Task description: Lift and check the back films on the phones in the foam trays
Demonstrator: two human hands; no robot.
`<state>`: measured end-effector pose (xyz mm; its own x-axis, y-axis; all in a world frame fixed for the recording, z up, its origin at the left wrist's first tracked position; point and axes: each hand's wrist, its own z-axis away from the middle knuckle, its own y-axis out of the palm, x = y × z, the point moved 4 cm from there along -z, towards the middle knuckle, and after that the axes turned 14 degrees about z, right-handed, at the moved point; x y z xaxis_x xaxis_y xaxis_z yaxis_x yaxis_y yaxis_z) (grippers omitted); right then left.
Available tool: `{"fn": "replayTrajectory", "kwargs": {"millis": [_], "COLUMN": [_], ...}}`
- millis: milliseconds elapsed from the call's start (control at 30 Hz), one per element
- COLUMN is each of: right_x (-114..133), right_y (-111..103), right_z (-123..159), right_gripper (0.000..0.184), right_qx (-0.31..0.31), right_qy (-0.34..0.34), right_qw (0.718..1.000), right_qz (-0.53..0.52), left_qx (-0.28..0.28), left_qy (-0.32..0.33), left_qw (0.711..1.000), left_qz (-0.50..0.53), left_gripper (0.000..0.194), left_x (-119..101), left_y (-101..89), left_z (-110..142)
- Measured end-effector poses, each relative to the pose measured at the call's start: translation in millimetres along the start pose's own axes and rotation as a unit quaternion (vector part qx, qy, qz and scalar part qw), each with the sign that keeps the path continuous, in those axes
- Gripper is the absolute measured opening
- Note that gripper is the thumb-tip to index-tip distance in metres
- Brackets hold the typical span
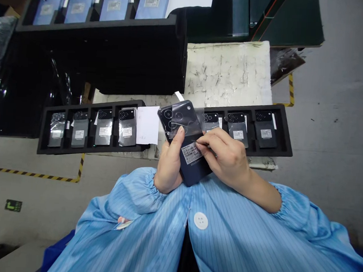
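Observation:
My left hand (170, 162) is wrapped round a dark smartphone (197, 174), back side up, tilted in front of my chest. Its thumb presses on the back just below the camera lenses. A clear film (187, 122) lies across the phone's camera end and sticks out past its right edge. On the middle of the back is a white printed label (191, 153). My right hand (229, 157) is closed in a pinch over the phone's right side, beside the label. Something thin and dark shows at its fingertips; its kind is unclear. A white tab (179, 95) juts beyond the phone's top.
Behind the phone runs a black foam tray (288, 132) with several dark phones in its slots. A white paper (148, 125) lies over it. Stacked black trays (112, 58) stand at the back left, the top one holding blue phones (114, 4). Beneath is a scuffed white surface (228, 69).

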<state>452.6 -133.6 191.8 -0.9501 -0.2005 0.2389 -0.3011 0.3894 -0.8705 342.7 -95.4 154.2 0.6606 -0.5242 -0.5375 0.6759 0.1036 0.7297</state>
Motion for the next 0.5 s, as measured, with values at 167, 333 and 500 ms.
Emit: {"fn": "replayTrajectory", "kwargs": {"millis": [167,333,500], "right_x": [6,12,8], "right_y": [1,-2,1], "right_z": [-2,0,0], "right_gripper": [0.017,0.018,0.012], "right_qx": [0.002,0.005,0.007], "right_qy": [-0.021,-0.040,-0.036], "right_qw": [0.998,0.998,0.999], "right_qz": [0.064,0.047,0.024], "left_qx": [-0.015,-0.023,-0.011], "left_qy": [0.047,0.015,0.002], "left_qw": [0.999,1.000,1.000], "left_qz": [-0.016,-0.010,0.005], "left_gripper": [0.027,0.023,0.026], "left_x": [0,3,3], "left_y": [-1.6,-0.9,-0.5], "left_z": [-4,-10,-12]}}
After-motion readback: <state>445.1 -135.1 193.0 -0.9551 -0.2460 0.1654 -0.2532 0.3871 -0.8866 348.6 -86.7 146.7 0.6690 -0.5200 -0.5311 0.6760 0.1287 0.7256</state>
